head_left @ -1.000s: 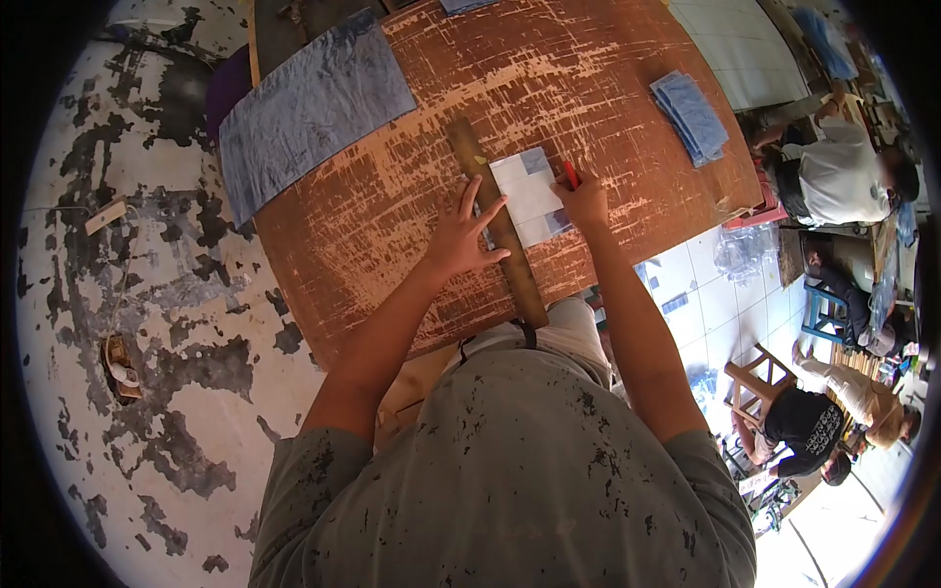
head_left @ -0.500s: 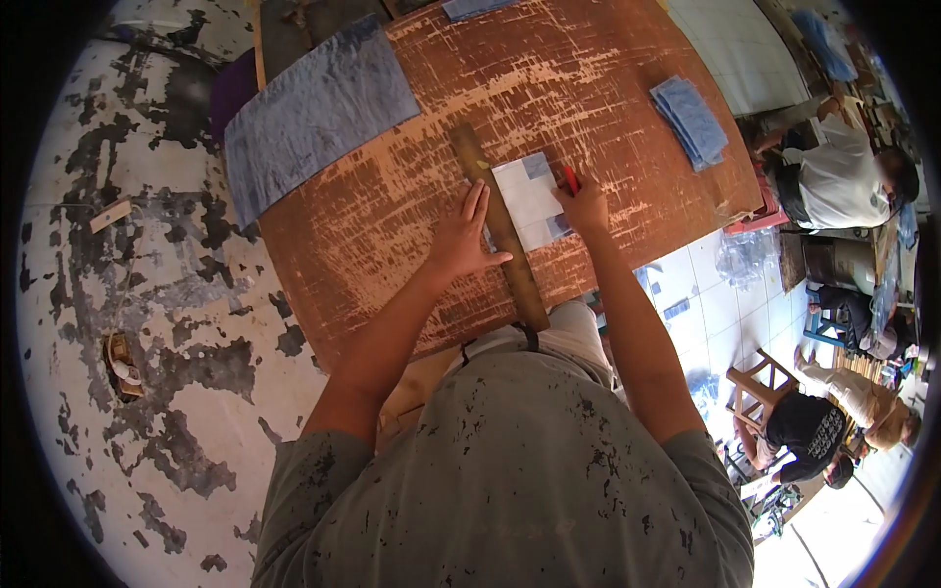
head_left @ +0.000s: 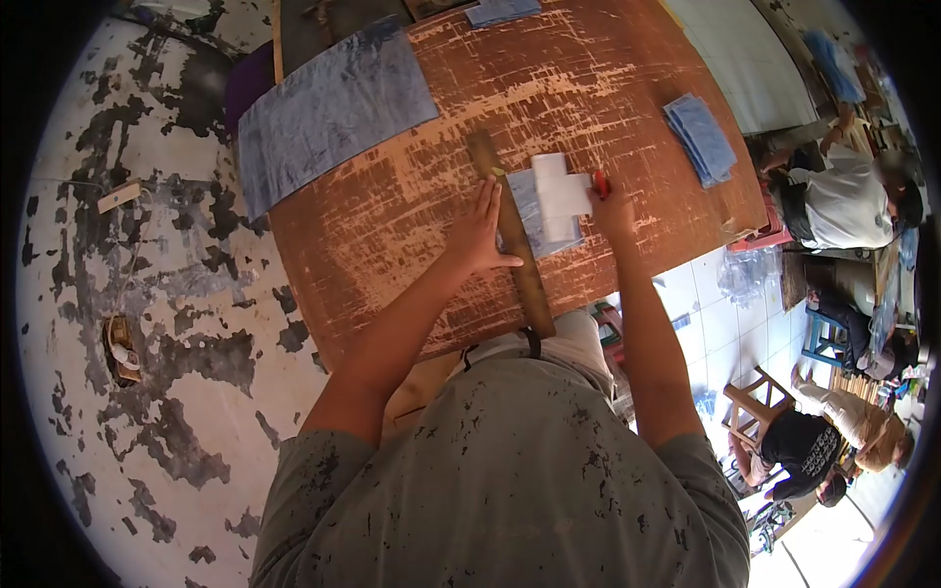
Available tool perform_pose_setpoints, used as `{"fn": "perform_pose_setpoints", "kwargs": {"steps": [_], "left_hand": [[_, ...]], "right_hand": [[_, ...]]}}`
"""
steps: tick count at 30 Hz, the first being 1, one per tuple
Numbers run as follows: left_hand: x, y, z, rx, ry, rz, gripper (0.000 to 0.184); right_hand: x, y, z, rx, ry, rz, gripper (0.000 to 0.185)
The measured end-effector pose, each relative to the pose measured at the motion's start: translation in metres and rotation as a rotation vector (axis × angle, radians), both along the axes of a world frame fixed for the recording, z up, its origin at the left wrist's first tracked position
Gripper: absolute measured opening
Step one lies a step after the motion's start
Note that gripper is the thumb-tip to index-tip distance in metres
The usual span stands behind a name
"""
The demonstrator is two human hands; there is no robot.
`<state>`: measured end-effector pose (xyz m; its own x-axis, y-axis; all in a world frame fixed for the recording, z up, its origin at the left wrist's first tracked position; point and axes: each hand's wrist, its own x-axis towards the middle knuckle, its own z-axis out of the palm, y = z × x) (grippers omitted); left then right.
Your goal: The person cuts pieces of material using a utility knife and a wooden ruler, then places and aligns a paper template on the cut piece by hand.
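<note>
My left hand lies on the long, dark ruler-like strip, fingers stretched out and thumb spread across it. Just right of the strip is a small blue-grey sheet, with a white cross-shaped piece on top of it. My right hand is closed round a red object, perhaps a pen or cutter, at the right edge of the white piece. Whether its fingers also grip the white piece is too small to tell.
A large blue-grey sheet covers the worn brown table's upper left. Folded blue pieces lie at its right, others at the far edge. Several people are at the right, near a wooden stool. A peeling wall stands left.
The white piece has shifted right relative to the blue-grey sheet, baring the sheet's left part beside the strip. My right hand has moved right with the red object. My left hand stays on the strip.
</note>
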<state>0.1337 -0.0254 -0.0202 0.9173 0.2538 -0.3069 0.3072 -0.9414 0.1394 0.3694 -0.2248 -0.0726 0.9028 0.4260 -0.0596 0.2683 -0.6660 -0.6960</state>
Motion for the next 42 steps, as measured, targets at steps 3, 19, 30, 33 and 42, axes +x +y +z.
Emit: {"fn": "perform_pose_setpoints", "kwargs": {"steps": [3, 19, 30, 33, 42], "left_hand": [[0.002, 0.000, 0.003, -0.038, -0.009, 0.011, 0.159], [0.015, -0.001, 0.010, 0.050, 0.118, -0.006, 0.168], [0.016, -0.002, 0.012, 0.005, 0.125, 0.031, 0.167], [0.017, -0.002, 0.011, -0.009, 0.116, 0.032, 0.166], [0.015, -0.002, 0.010, -0.016, 0.090, 0.054, 0.167]], "right_hand": [[0.045, -0.028, 0.015, -0.037, -0.013, -0.057, 0.031], [-0.118, 0.084, 0.098, -0.225, 0.189, 0.467, 0.035], [-0.107, 0.110, 0.051, -0.410, 0.136, 0.615, 0.040], [-0.108, 0.110, 0.057, -0.462, 0.097, 0.653, 0.039], [-0.116, 0.093, 0.072, -0.440, 0.354, 0.462, 0.048]]}}
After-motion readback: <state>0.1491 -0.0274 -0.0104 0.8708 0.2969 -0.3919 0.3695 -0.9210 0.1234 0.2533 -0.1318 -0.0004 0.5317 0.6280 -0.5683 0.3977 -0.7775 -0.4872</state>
